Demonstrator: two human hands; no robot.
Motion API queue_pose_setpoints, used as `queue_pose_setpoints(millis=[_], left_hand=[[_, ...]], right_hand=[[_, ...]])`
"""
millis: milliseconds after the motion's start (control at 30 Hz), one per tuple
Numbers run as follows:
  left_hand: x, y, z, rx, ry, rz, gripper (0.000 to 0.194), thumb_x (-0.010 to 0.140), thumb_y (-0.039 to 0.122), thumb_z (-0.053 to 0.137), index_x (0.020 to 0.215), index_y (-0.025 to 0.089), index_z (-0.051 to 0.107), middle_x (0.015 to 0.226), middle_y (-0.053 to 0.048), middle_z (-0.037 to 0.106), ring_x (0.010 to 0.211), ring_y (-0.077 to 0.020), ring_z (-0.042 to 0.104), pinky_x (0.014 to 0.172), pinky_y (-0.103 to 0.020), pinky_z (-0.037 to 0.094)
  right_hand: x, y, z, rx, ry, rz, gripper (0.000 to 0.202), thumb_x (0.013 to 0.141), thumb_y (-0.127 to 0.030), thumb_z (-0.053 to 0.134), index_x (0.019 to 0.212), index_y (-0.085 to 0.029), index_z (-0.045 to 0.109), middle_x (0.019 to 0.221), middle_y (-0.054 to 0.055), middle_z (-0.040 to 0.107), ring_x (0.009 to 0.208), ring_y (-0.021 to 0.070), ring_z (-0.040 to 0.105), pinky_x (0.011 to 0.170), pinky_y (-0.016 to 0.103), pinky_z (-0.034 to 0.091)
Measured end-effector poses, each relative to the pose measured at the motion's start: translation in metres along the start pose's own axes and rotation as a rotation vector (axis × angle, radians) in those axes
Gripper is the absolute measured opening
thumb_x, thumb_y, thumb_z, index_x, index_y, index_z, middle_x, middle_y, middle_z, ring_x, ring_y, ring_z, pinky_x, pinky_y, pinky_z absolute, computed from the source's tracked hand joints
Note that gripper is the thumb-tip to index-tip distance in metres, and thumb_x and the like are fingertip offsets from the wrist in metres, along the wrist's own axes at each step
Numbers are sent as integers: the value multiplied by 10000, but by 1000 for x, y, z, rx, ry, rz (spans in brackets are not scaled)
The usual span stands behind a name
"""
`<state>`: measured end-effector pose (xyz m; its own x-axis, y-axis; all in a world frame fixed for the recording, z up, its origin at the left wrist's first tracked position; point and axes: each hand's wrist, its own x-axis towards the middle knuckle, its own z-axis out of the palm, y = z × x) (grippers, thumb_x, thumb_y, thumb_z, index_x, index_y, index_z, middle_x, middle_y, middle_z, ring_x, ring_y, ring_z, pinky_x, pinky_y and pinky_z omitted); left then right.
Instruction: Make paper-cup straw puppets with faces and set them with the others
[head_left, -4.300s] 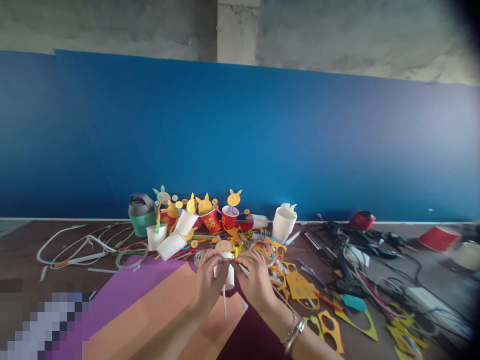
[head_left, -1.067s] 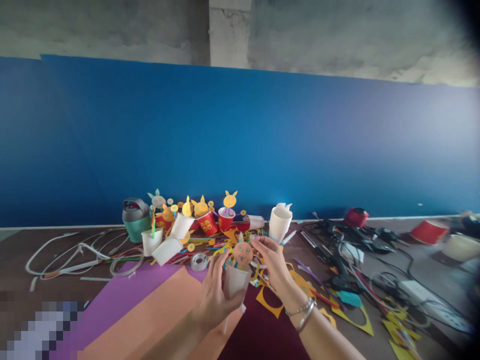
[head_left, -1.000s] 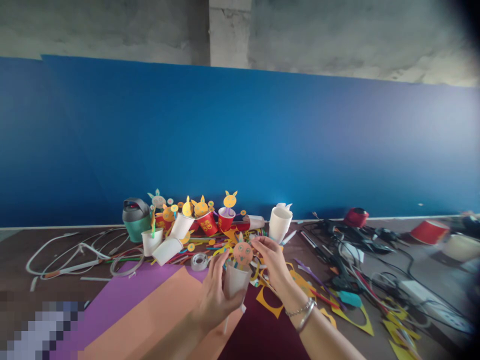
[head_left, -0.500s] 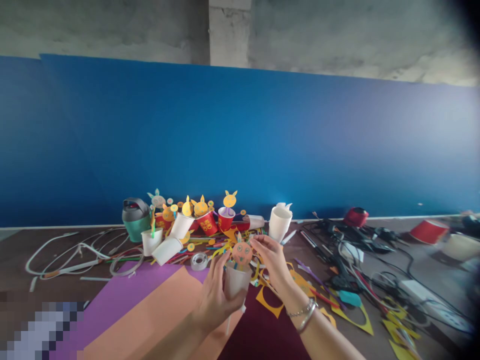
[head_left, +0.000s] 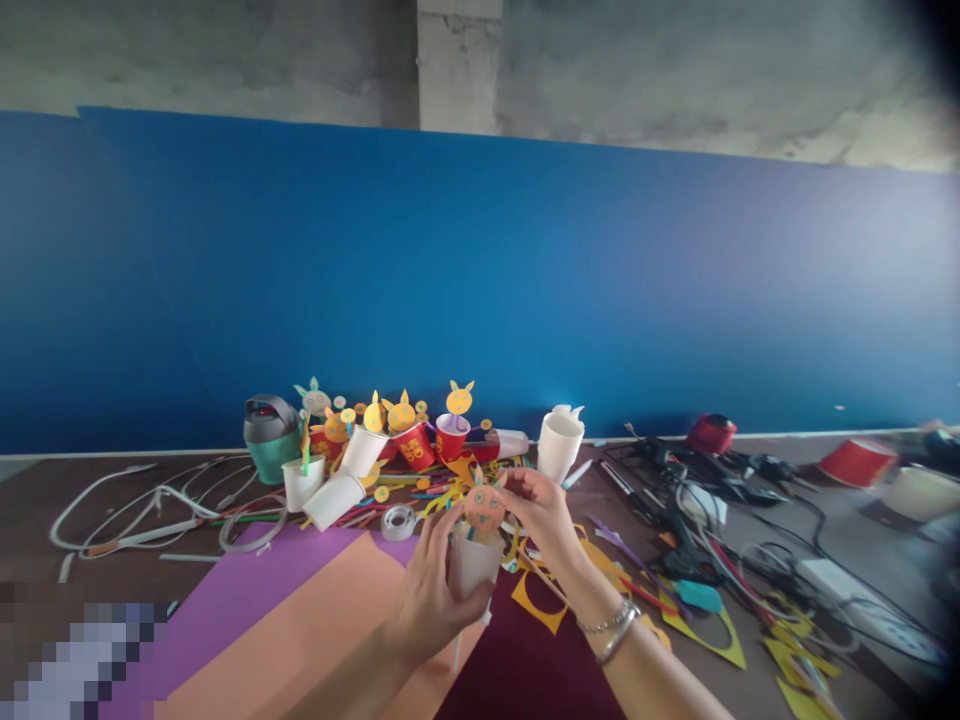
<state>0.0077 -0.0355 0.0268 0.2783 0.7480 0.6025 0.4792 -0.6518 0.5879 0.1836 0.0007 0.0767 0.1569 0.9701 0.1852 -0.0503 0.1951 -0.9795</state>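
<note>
In the head view my left hand is wrapped round a white paper cup, held upright above the coloured paper. An orange paper animal face with pointed ears and drawn eyes sticks up out of the cup's mouth. My right hand, with bracelets at the wrist, pinches the face's upper right edge, by an ear. The fingertips of my left hand come close to the face's left side. Below the cup lie orange paper, purple paper and dark maroon paper.
Several cups with paper animal faces, such as a red cup, line the back by the blue partition. A tape roll lies behind my left hand. Yellow paper offcuts, cables and a power strip spread to the right.
The paper face has tilted slightly and sits a touch lower in the cup. My right hand has shifted slightly left on its edge; the left hand keeps its hold.
</note>
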Motion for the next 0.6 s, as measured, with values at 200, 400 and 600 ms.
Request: queue_pose_setpoints(millis=[200, 400, 600], left_hand=[[-2, -2, 0, -3, -17, 11, 791, 709, 198, 638, 1385, 202, 227, 1279, -172, 446, 1158, -325, 504, 874, -467, 496], [-6, -4, 2, 25, 57, 92, 773, 726, 216, 627, 1390, 190, 232, 1247, -173, 484, 1141, -327, 520, 860, -449, 499], [-7, -5, -1, 39, 35, 120, 802, 714, 230, 641, 1401, 187, 230, 1284, -171, 462, 1177, -330, 485, 923, -465, 463]], right_hand=[[-3, -9, -2, 96, 35, 107, 218, 690, -370, 728, 748, -161, 712, 709, 23, 678, 676, 148, 596, 620, 241, 436], [3, -7, -3, 349, 25, 346, 184, 547, -264, 784, 633, -168, 653, 571, -19, 617, 508, 106, 512, 507, 227, 398], [3, -7, -3, 362, -64, 445, 185, 576, -298, 742, 590, -159, 622, 542, 20, 609, 461, 131, 512, 489, 266, 425]])
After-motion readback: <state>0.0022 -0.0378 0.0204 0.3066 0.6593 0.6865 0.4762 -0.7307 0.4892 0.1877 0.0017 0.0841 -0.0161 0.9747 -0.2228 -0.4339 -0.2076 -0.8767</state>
